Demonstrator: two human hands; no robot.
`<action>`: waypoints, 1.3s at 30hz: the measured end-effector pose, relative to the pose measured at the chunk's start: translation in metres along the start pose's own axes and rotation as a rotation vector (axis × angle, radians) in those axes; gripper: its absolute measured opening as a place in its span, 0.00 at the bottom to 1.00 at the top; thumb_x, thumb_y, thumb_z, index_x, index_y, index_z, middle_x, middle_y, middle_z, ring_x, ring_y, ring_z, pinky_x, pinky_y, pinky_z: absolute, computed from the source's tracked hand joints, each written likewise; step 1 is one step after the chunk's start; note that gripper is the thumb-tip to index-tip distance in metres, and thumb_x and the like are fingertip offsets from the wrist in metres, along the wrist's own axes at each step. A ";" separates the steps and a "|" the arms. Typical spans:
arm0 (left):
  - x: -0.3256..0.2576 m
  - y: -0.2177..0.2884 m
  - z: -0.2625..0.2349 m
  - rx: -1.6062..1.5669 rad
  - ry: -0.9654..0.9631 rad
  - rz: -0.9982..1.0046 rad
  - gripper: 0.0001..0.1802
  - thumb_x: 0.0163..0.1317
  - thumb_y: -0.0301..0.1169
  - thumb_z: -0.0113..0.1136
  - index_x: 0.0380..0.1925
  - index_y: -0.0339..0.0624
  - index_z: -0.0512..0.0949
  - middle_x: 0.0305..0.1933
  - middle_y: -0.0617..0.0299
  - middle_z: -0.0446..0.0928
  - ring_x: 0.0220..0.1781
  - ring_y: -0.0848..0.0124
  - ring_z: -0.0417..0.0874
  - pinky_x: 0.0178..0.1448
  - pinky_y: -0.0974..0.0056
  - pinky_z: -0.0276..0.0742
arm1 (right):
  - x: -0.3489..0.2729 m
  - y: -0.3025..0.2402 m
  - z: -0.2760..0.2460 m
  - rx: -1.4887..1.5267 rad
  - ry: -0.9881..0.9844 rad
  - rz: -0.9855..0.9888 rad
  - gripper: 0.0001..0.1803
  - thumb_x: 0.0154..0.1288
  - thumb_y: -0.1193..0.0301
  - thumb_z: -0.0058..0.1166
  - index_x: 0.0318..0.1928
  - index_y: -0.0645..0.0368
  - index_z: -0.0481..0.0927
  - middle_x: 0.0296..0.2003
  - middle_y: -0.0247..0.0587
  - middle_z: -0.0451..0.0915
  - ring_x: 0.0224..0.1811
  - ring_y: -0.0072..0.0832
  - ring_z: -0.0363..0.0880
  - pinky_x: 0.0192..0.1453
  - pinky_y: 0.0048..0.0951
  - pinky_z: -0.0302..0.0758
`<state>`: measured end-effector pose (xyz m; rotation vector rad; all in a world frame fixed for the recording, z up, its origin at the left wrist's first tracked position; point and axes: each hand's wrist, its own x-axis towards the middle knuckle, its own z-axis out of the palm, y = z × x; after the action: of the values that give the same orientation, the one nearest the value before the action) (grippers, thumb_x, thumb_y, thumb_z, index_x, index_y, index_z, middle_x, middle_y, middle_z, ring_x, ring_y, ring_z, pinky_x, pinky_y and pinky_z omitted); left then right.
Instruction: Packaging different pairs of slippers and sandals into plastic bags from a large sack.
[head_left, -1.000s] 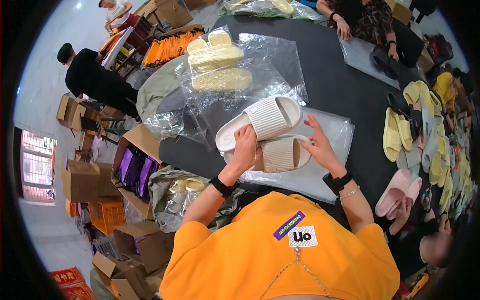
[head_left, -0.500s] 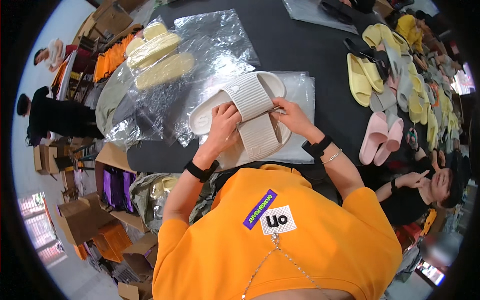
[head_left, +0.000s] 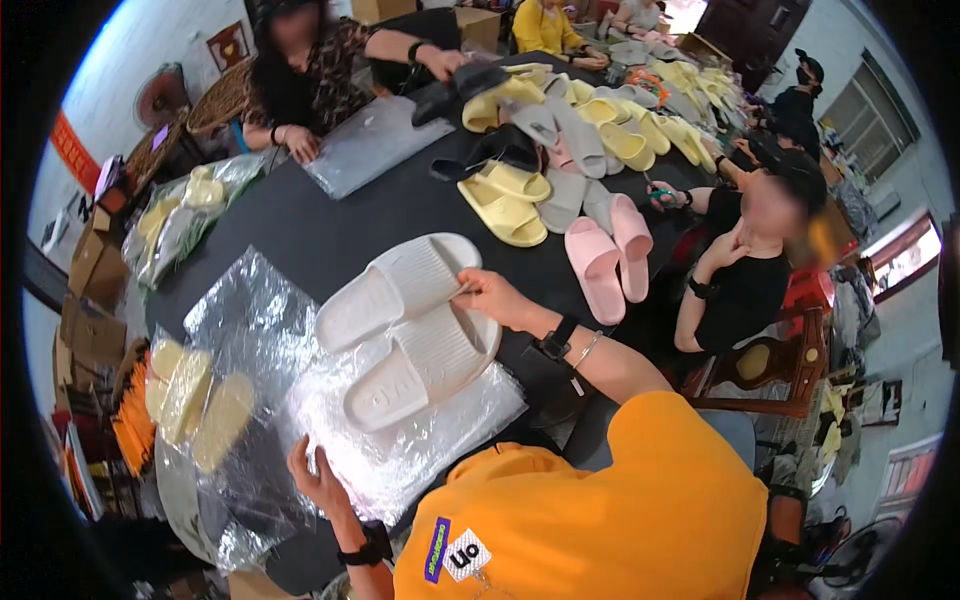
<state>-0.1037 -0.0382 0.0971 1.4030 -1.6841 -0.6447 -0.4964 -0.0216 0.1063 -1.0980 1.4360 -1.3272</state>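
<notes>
My right hand [head_left: 497, 300] pinches a pair of off-white slide sandals [head_left: 400, 372] together at their open edges, next to the ribbed straps. The pair is side by side, soles down, above a stack of clear plastic bags [head_left: 440, 445]; whether it touches them I cannot tell. My left hand [head_left: 318, 480] is empty, its fingers apart, beside the left edge of that stack. Left of it, yellow slides [head_left: 180, 400] show through clear plastic wrapping.
Pink slides [head_left: 596, 265] and heaped yellow and grey slides [head_left: 505, 205] cover the dark table [head_left: 400, 205] at the right. Across it, a person [head_left: 300, 80] touches a clear plastic bag [head_left: 375, 150]. Another person in black [head_left: 755, 255] is close at my right.
The view has swung right, showing more of the far table and other people. My left hand has let go of the slides and moved off; my right hand keeps its grip.
</notes>
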 end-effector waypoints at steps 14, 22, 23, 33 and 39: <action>-0.006 -0.025 0.022 -0.169 -0.186 -0.223 0.14 0.58 0.22 0.52 0.45 0.39 0.75 0.42 0.59 0.77 0.43 0.72 0.76 0.47 0.68 0.71 | 0.082 -0.077 -0.236 -0.647 0.416 -0.103 0.29 0.54 0.66 0.57 0.56 0.59 0.65 0.44 0.44 0.75 0.43 0.34 0.74 0.56 0.41 0.64; 0.009 -0.033 0.036 0.081 -0.104 -0.082 0.16 0.52 0.25 0.57 0.43 0.42 0.75 0.44 0.53 0.72 0.48 0.56 0.71 0.52 0.59 0.67 | 0.049 0.037 -0.039 -0.438 -0.014 -0.053 0.22 0.59 0.62 0.52 0.52 0.58 0.71 0.39 0.34 0.79 0.45 0.25 0.73 0.45 0.26 0.71; 0.013 -0.041 0.036 0.115 -0.077 -0.060 0.17 0.52 0.25 0.57 0.44 0.41 0.74 0.45 0.53 0.72 0.50 0.56 0.71 0.53 0.59 0.66 | 0.036 0.048 -0.006 -0.616 -0.123 -0.166 0.25 0.57 0.60 0.55 0.53 0.56 0.70 0.43 0.37 0.77 0.46 0.28 0.73 0.46 0.30 0.70; 0.094 -0.067 0.090 0.392 -0.138 -0.475 0.41 0.53 0.47 0.56 0.63 0.40 0.53 0.64 0.44 0.56 0.66 0.47 0.55 0.63 0.39 0.49 | 0.108 0.058 0.092 -0.909 0.049 -0.261 0.38 0.53 0.61 0.57 0.63 0.56 0.57 0.62 0.48 0.58 0.61 0.45 0.61 0.57 0.47 0.63; 0.088 -0.142 0.081 0.349 -0.231 -0.293 0.33 0.52 0.38 0.57 0.59 0.42 0.62 0.53 0.45 0.70 0.57 0.52 0.70 0.58 0.55 0.64 | 0.121 0.072 0.095 -0.764 -0.043 -0.275 0.31 0.55 0.63 0.56 0.58 0.63 0.66 0.59 0.49 0.64 0.60 0.44 0.63 0.60 0.38 0.62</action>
<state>-0.0986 -0.1674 -0.0356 1.9094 -1.8518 -0.7197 -0.4361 -0.1582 0.0254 -1.8542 1.8681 -0.9188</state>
